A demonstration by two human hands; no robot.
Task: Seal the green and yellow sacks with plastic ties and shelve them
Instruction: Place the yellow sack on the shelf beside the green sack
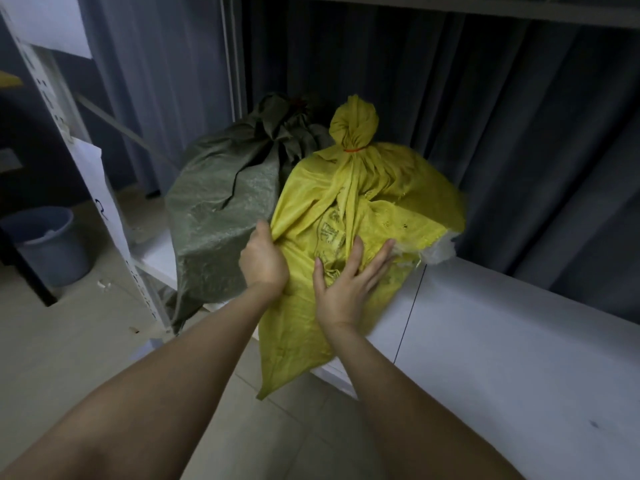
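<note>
Lying on a white shelf (502, 334), the yellow sack (374, 188): left hand (265, 261) grips, right hand (343, 285) flat.

Faded print on the yellow sack (381, 199) — unreadable.

Head-mounted, forward-down, close above shelf (502, 323)

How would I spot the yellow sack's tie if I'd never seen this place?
On the white shelf two sacks sit side by side; the yellow sack is the right one. At its bunched neck, under the knob of cloth, the orange plastic tie is a thin band, brighter than anything on the green sack beside it.
</note>
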